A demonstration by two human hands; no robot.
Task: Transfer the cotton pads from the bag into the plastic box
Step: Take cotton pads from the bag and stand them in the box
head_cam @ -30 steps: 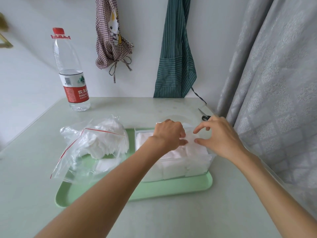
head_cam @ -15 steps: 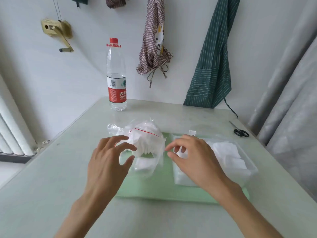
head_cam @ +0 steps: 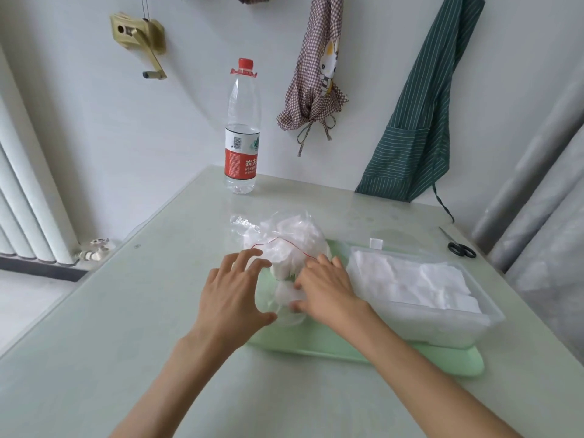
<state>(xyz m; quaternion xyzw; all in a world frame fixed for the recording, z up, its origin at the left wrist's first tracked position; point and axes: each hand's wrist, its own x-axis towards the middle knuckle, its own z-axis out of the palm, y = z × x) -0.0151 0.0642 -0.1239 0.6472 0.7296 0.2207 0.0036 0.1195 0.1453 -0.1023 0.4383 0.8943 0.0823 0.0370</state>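
A clear zip bag (head_cam: 286, 240) with a red seal line lies on the left part of a green tray (head_cam: 331, 349), bulging with white cotton pads (head_cam: 297, 248). To its right on the tray stands the clear plastic box (head_cam: 474, 324), holding a flat layer of white pads (head_cam: 410, 284). My left hand (head_cam: 232, 294) hovers with spread fingers at the bag's left side, fingertips at its edge. On the bag's near right side rests my right hand (head_cam: 327, 287), its fingers reaching onto the plastic and its thumb beside a pad near the bag's mouth. Neither hand visibly grips anything.
A water bottle (head_cam: 242, 128) with a red cap stands at the table's far edge. Black scissors (head_cam: 459, 246) lie at the far right near a grey curtain. Two aprons hang on the wall behind. A radiator stands at the left, off the table.
Both hands left the plastic box and moved left to the bag. My view swung left with them. My right hand now touches the bag.
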